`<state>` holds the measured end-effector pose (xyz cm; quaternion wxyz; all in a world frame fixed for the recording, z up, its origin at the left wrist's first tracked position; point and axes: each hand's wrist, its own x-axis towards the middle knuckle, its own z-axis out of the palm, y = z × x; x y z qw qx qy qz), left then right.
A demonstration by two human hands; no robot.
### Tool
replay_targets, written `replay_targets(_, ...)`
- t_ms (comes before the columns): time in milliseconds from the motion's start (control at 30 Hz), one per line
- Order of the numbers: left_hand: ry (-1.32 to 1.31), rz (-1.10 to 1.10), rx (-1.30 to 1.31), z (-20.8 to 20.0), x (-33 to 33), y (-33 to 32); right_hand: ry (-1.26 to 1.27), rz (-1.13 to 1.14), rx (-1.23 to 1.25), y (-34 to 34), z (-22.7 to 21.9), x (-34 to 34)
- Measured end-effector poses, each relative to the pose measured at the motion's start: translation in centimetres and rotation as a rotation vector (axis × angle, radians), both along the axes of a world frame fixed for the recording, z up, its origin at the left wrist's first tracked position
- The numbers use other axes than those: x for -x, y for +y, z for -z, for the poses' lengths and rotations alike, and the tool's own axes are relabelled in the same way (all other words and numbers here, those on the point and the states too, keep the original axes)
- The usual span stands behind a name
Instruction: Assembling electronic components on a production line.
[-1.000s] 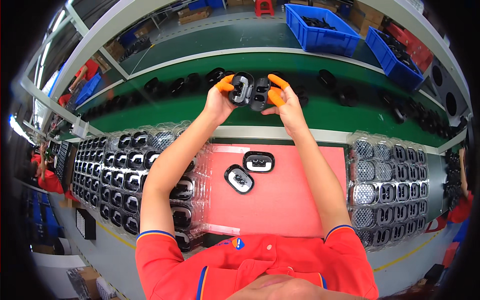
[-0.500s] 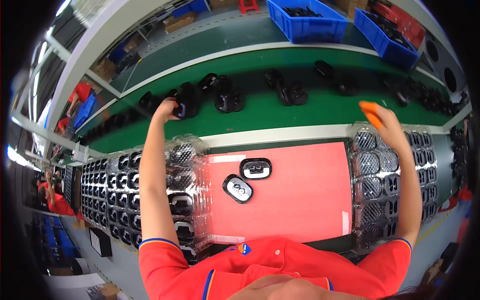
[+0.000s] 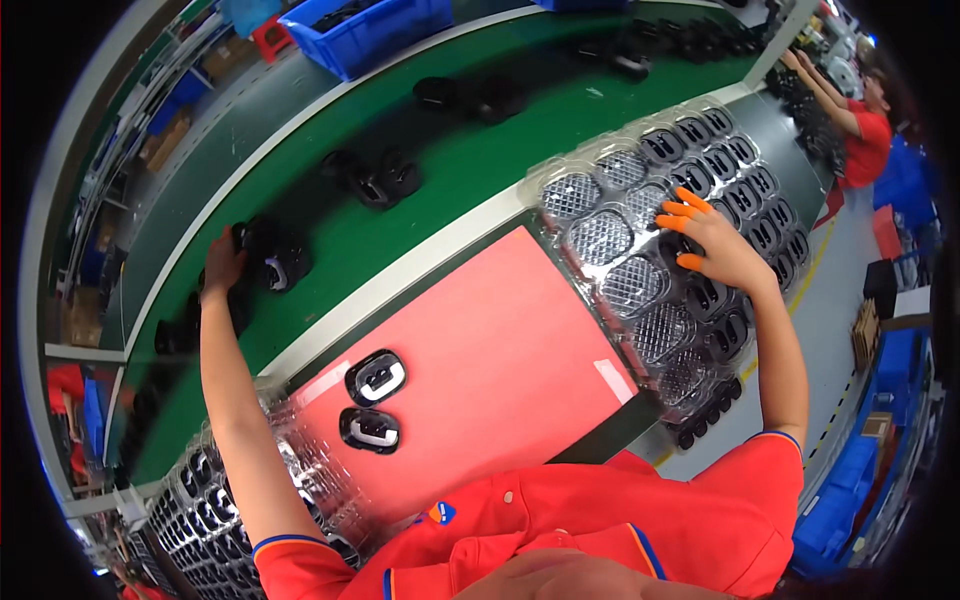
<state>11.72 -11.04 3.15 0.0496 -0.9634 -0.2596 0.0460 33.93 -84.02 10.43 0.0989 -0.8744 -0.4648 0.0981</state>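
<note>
My left hand (image 3: 222, 262) reaches over the green conveyor belt and touches a group of black plastic parts (image 3: 270, 255). Its fingers are partly lost in shadow, so a grip cannot be made out. Orange finger covers show on my right hand (image 3: 708, 240), which hovers with fingers apart over a clear plastic blister tray (image 3: 600, 238) on the right. Black oval parts sit in that tray's far pockets, while textured pockets line its near side. Two glossy black oval housings (image 3: 376, 377) with white reflections lie side by side on the pink mat (image 3: 480, 350).
More black parts (image 3: 375, 180) lie in clusters along the belt (image 3: 450, 150). Filled blister trays (image 3: 200, 500) stand at the lower left. A blue bin (image 3: 365, 35) is beyond the belt. A person in red (image 3: 865, 140) works at the far right.
The view has swung to the right. My right hand has gone from near the belt's edge to over the right tray, its fingers now spread. My left hand is still at the belt parts.
</note>
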Motion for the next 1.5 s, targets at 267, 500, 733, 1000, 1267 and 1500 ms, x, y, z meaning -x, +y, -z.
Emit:
replay_targets(267, -0.771, -0.321, 0.316, -5.0, 3.2, 2.5, -0.083, -0.060, -0.038, 0.7, -1.1, -1.0)
replay_targets(500, -1.455, -0.489, 1.895, -8.1, 5.7, -9.0, 0.488, 0.046, -0.735, 11.5, -2.9, -0.8)
replay_targets(733, -1.124, -0.318, 1.990, -6.4, 5.4, -19.4, 1.472, 0.035, -0.708, 33.8, 0.6, 10.0)
replay_targets(1000, -1.027, -0.200, 1.162, -6.6, 5.1, -22.4, 1.409, -0.083, -0.962, 39.5, 2.9, 17.5)
replay_targets(1267, -1.009, -0.003, 0.913, -5.8, 5.1, -22.6, 1.572, -0.172, -0.953, 38.5, 2.7, 16.3)
replay_targets(1500, -0.997, 0.057, 0.775, -6.7, 5.0, -23.4, 1.563, -0.144, -1.042, 38.3, 2.6, 16.5)
